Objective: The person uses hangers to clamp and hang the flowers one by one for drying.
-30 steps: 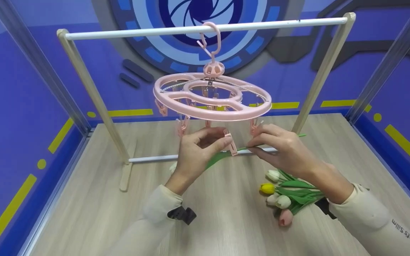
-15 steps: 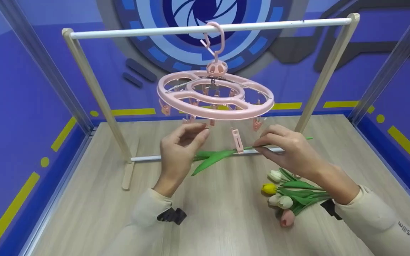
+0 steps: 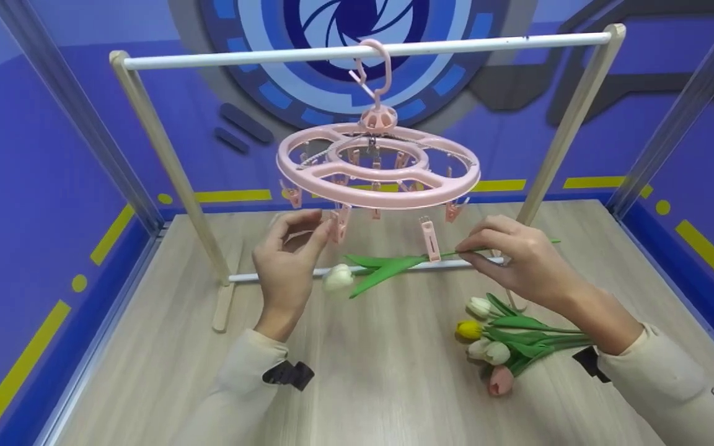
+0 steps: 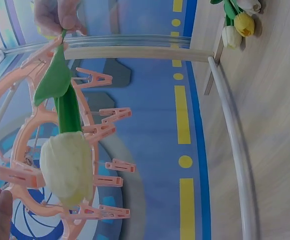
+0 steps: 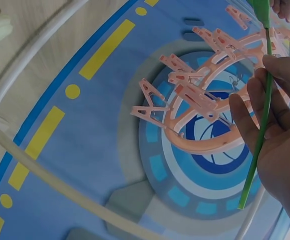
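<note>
The right hand (image 3: pixel 518 254) pinches the white tulip (image 3: pixel 388 269), probably light, by its stem (image 5: pixel 257 160), likely the best spot, its squashy-looking bloom (image 3: pixel 338 279) at nine o'clock from there, while the left hand (image 3: pixel 286 260) has finger and thumb apart by a pink clip (image 3: pixel 342 224).

Left grip (image 3: pixel 286 266) moved left, off clip (image 3: pixel 431 240); white bloom (image 3: pixel 338 278) uncovered
</note>
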The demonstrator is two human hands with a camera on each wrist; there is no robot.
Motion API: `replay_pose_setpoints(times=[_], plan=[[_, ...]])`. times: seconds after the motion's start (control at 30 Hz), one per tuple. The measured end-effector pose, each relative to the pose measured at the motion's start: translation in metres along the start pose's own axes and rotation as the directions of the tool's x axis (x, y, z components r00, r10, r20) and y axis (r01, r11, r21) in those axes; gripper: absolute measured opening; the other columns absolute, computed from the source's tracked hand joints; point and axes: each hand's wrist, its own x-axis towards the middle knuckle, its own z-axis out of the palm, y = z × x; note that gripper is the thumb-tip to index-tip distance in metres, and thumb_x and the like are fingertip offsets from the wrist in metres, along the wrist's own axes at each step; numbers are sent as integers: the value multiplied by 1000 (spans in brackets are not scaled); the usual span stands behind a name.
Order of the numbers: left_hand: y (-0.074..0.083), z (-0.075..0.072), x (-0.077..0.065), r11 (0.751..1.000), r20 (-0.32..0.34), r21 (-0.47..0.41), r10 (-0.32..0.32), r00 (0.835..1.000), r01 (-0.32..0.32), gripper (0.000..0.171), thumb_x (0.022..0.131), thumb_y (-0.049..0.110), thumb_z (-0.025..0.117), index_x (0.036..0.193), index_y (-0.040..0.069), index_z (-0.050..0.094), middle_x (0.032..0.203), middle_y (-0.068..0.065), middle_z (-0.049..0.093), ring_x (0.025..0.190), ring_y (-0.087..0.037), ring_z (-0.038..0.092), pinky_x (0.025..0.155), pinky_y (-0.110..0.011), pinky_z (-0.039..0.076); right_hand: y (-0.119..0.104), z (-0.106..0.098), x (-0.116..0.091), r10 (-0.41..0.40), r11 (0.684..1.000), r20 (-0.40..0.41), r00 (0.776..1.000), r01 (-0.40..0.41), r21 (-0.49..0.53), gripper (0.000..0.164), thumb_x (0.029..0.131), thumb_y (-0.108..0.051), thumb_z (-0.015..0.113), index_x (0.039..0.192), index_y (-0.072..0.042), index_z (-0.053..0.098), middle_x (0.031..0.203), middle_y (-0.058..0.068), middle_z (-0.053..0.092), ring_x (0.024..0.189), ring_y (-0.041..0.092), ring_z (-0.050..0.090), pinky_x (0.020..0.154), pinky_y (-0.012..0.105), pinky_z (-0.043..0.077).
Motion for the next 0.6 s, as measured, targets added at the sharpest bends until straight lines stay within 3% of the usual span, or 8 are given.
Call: replay_pose_setpoints(times=[0.3,0.6], plan=[[-10,5,-1,993,121,13,-117,986,116,24,92,5,83,114,-2,75,111,-9,77,106,-23,73,95,-41,62,6,-3,-3,-24,999,-18,1000,23,-38,38,74,18,87,101,-7,79,98,2,73,89,20,66,88,9,50],[-8,13,1,992,169,-31,-112,979,119,19,91,5,84,109,1,77,109,-6,77,103,-24,74,94,-40,62,9,-5,-6,-2,998,-17,1000,1,-67,37,75,18,87,101,-6,79,97,1,72,86,19,66,84,9,51]])
